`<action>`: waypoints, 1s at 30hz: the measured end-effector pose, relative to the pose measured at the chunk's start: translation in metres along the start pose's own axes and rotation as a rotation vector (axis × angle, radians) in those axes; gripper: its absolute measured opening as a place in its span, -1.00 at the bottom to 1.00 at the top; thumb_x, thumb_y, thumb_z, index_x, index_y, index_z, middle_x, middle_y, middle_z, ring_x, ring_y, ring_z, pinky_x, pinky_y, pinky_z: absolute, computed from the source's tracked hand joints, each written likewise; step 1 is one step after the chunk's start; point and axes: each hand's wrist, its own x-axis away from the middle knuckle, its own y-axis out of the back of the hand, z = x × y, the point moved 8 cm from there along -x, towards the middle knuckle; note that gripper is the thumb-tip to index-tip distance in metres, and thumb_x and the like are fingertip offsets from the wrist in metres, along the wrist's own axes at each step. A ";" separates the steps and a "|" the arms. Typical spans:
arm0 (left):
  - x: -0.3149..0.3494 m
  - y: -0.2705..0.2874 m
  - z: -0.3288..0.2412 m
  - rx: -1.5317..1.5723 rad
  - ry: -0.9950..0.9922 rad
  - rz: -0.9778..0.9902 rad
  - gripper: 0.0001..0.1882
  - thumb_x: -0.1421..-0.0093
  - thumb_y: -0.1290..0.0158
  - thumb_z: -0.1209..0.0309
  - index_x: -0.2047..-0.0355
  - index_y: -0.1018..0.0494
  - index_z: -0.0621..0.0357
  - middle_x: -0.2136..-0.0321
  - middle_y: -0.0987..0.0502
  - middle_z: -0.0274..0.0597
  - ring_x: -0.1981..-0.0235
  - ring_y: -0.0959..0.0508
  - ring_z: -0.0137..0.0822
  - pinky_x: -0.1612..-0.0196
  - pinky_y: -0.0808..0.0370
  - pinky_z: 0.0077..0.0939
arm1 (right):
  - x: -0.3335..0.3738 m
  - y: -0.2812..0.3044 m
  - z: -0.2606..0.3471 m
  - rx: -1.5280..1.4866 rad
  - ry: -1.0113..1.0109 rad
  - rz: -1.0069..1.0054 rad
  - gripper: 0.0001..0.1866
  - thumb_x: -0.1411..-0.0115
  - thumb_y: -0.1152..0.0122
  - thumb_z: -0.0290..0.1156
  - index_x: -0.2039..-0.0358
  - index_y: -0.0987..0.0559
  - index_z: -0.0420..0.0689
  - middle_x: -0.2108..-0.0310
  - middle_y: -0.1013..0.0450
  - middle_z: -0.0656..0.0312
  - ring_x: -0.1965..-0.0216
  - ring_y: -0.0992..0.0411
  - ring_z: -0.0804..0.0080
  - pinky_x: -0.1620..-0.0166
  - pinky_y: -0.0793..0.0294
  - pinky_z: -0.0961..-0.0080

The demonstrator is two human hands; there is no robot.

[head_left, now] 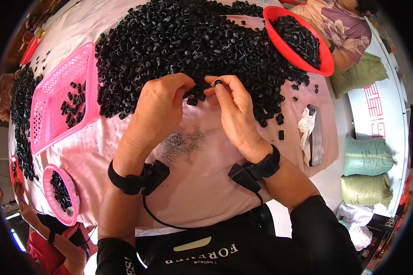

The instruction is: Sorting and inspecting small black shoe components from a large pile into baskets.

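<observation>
A large heap of small black plastic parts point(170, 46) covers the far middle of the table. At its near edge my right hand point(237, 107) is closed, pinching a small black plastic part point(218, 82) between thumb and forefinger. My left hand point(158, 101) is opposite, its fingers curled together at the heap; their tips are partly hidden, so whatever they hold cannot be made out. One loose black part point(192, 101) lies on the cloth between my hands. Below them a scatter of small metal springs point(183, 143) rests on the pink cloth point(202, 176).
To the left stand a pink perforated basket point(41, 130) and a smaller round pink basket point(73, 215), both with black parts. A red basin point(328, 68) is at the far right, near another person. A phone point(316, 142) and white tissue point(306, 128) lie right, with sacks point(368, 156) beyond.
</observation>
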 end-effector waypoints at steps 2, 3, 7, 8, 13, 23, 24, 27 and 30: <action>0.000 0.003 0.001 -0.018 -0.018 -0.027 -0.81 -0.21 -0.03 0.67 0.20 -0.59 0.31 0.29 -0.65 0.01 0.27 -0.68 -0.13 0.20 -0.57 -0.42 | 0.000 -0.002 -0.001 -0.014 -0.017 0.005 -0.72 -0.50 0.09 -0.33 -0.02 -0.51 -0.19 0.20 -0.55 0.23 0.25 -0.46 0.61 0.12 -0.48 0.59; -0.001 0.003 0.001 -0.033 -0.055 -0.040 -0.80 -0.18 -0.04 0.68 0.21 -0.59 0.31 0.32 -0.62 0.00 0.30 -0.66 -0.09 0.22 -0.56 -0.38 | -0.001 -0.003 -0.002 -0.015 -0.009 0.001 -0.72 -0.50 0.09 -0.33 -0.02 -0.51 -0.20 0.20 -0.55 0.23 0.25 -0.46 0.61 0.12 -0.48 0.59; 0.003 -0.001 -0.003 -0.177 -0.154 -0.045 -0.78 -0.11 -0.07 0.72 0.25 -0.60 0.29 0.39 -0.56 -0.03 0.38 -0.61 0.00 0.30 -0.53 -0.28 | -0.002 -0.005 -0.002 -0.020 0.006 -0.003 -0.72 -0.49 0.09 -0.34 -0.02 -0.51 -0.20 0.21 -0.54 0.23 0.25 -0.46 0.61 0.12 -0.48 0.60; 0.003 -0.001 -0.004 -0.175 -0.154 -0.045 -0.78 -0.11 -0.07 0.72 0.25 -0.60 0.29 0.39 -0.56 -0.03 0.38 -0.61 0.00 0.30 -0.53 -0.28 | -0.002 -0.005 -0.003 -0.018 0.005 -0.003 -0.72 -0.49 0.09 -0.34 -0.02 -0.51 -0.20 0.21 -0.54 0.23 0.25 -0.46 0.61 0.12 -0.48 0.60; 0.002 0.004 -0.004 -0.184 -0.103 -0.013 -0.77 -0.09 -0.06 0.74 0.27 -0.60 0.27 0.38 -0.55 -0.04 0.37 -0.60 0.00 0.32 -0.52 -0.27 | -0.003 -0.004 -0.001 -0.042 0.022 -0.007 -0.79 -0.46 0.03 -0.43 0.03 -0.49 -0.27 0.22 -0.50 0.22 0.23 -0.47 0.60 0.16 -0.51 0.62; 0.004 -0.009 -0.004 -0.264 -0.083 0.058 -0.76 -0.07 -0.10 0.71 0.26 -0.62 0.21 0.37 -0.53 -0.06 0.34 -0.60 0.01 0.28 -0.52 -0.22 | -0.003 -0.003 -0.001 -0.025 0.029 0.009 -0.77 -0.45 0.02 -0.45 0.00 -0.49 -0.30 0.20 -0.51 0.20 0.23 -0.47 0.59 0.17 -0.50 0.61; 0.004 -0.008 -0.005 -0.276 -0.082 0.053 -0.75 -0.07 -0.10 0.71 0.26 -0.62 0.20 0.38 -0.53 -0.07 0.34 -0.60 0.01 0.28 -0.52 -0.23 | -0.003 -0.004 -0.001 -0.022 0.020 0.012 -0.77 -0.45 0.02 -0.45 0.00 -0.49 -0.30 0.20 -0.51 0.19 0.23 -0.48 0.59 0.18 -0.50 0.61; 0.004 -0.009 -0.004 -0.284 -0.090 0.037 -0.75 -0.06 -0.12 0.69 0.26 -0.62 0.19 0.39 -0.52 -0.08 0.34 -0.59 0.01 0.28 -0.52 -0.23 | -0.003 -0.004 0.000 -0.020 0.008 0.018 -0.77 -0.45 0.02 -0.46 0.00 -0.50 -0.30 0.20 -0.51 0.20 0.23 -0.48 0.59 0.19 -0.50 0.61; 0.005 -0.012 -0.004 -0.277 -0.101 0.024 -0.76 -0.05 -0.13 0.68 0.27 -0.62 0.18 0.38 -0.52 -0.10 0.34 -0.59 0.00 0.27 -0.53 -0.22 | -0.003 -0.005 -0.001 -0.027 0.011 0.011 -0.77 -0.44 0.01 -0.47 0.01 -0.50 -0.30 0.22 -0.51 0.21 0.24 -0.48 0.59 0.20 -0.49 0.62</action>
